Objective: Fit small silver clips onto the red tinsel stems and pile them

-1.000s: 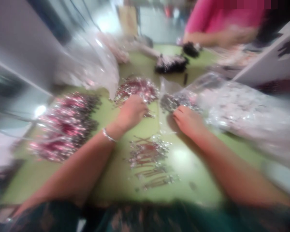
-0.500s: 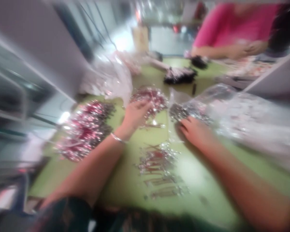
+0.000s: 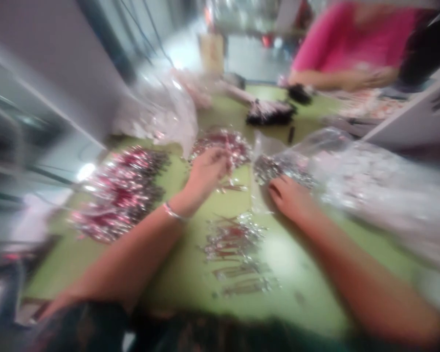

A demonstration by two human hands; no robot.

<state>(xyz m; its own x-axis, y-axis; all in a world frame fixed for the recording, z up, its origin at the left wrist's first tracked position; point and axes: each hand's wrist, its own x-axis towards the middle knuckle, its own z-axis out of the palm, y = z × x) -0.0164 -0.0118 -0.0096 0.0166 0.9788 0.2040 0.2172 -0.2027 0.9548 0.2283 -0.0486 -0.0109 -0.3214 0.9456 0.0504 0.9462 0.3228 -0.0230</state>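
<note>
The left hand (image 3: pixel 207 168) has its fingers drawn together at the middle pile of reddish strands (image 3: pixel 239 142); blur hides whether they pinch one. The right hand (image 3: pixel 289 193) is curled, fingertips at small silvery pieces (image 3: pixel 267 168); I cannot tell if it grips any.

By the left edge of the table (image 3: pixel 183 278) lies a large pile of pink, silver-tipped strands (image 3: pixel 121 193), with a clear plastic bag (image 3: pixel 168 110) behind it. Rows of thin strands (image 3: pixel 238 234) lie mid-table, towards the near edge. Towards the far edge sits a black-ended bundle (image 3: pixel 269 113); beyond that edge, a tan carton (image 3: pixel 211 53), any print illegible. A filled plastic bag (image 3: pixel 374 181) stretches towards the right edge.
</note>
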